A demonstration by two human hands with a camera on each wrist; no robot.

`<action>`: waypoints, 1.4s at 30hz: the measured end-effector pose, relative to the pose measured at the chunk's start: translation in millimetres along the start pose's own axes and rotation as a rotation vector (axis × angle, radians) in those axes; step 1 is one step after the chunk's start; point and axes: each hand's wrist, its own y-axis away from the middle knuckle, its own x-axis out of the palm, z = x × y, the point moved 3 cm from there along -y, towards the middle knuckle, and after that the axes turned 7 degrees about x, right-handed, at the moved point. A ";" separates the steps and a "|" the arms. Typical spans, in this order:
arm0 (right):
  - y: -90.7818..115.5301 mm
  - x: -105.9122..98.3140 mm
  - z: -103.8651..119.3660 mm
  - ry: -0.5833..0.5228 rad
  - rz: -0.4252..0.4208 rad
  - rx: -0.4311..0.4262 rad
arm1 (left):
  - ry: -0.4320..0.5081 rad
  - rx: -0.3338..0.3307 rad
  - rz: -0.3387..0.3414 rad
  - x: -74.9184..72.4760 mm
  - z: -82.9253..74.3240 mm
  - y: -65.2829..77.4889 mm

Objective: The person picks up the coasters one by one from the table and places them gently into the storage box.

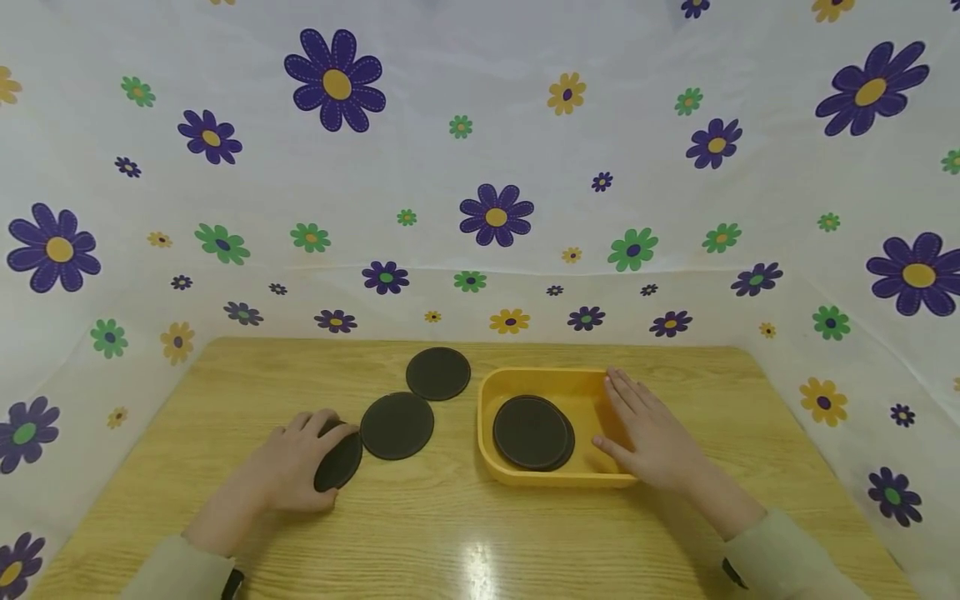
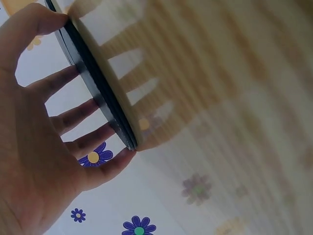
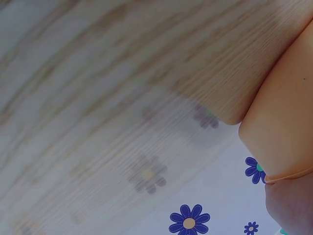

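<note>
Low on the left of the head view, my left hand (image 1: pixel 292 462) grips a black round coaster (image 1: pixel 339 463) by its edge, thumb on one side and fingers spread along the other. The left wrist view shows this coaster (image 2: pixel 95 81) edge-on, with fingertips at its rim. Two more black coasters, a near one (image 1: pixel 397 426) and a far one (image 1: pixel 438 373), lie flat on the table just right of it. My right hand (image 1: pixel 652 437) rests over the right side of a yellow plastic box (image 1: pixel 555 479), fingers straight. Inside the box, overlapping black coasters (image 1: pixel 531 432) lie toward the left.
The wood-grain table (image 1: pixel 420 533) is glossy and reflects light. A white cloth (image 1: pixel 420 167) printed with purple, green and yellow flowers hangs along the back and both sides of the table.
</note>
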 end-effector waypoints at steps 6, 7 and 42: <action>0.4 1.0 -1.1 -0.003 -0.003 -0.002 | 0.000 0.007 0.010 -0.2 1.3 -1.1; 0.5 1.0 -1.2 -0.003 -0.001 -0.002 | -0.003 0.010 0.010 -0.1 1.8 -1.2; -0.2 3.2 -1.9 0.010 -0.011 -0.010 | -0.098 0.145 -0.027 -27.8 -21.3 -37.2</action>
